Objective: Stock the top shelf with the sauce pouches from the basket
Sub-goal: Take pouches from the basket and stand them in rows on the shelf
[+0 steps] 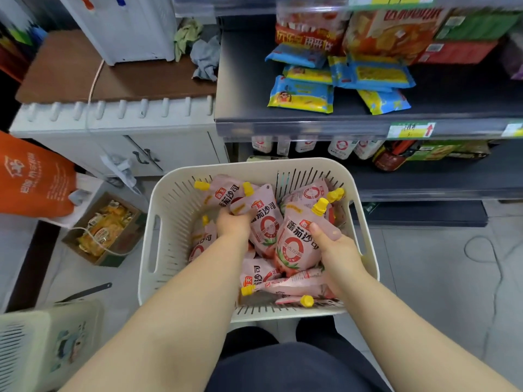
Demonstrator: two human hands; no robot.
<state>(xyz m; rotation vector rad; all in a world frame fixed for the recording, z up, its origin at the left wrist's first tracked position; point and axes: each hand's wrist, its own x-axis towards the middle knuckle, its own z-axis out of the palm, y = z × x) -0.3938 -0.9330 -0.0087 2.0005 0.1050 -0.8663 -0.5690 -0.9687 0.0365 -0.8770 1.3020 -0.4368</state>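
Both hands reach into a cream slotted plastic basket [169, 199] set low before dark grey store shelving [246, 89], with pale floor tiles [424, 264] alongside. The right hand [338, 247] grips a pink sauce pouch with a yellow cap [297, 239] by its side, long axis running away from the person, cap toward the shelves. The left hand [233, 222] curls over a second pink pouch [263, 222] just beside it. More pouches lie heaped around them. The shelves rise ahead and above, so the lift likely goes up and forward.
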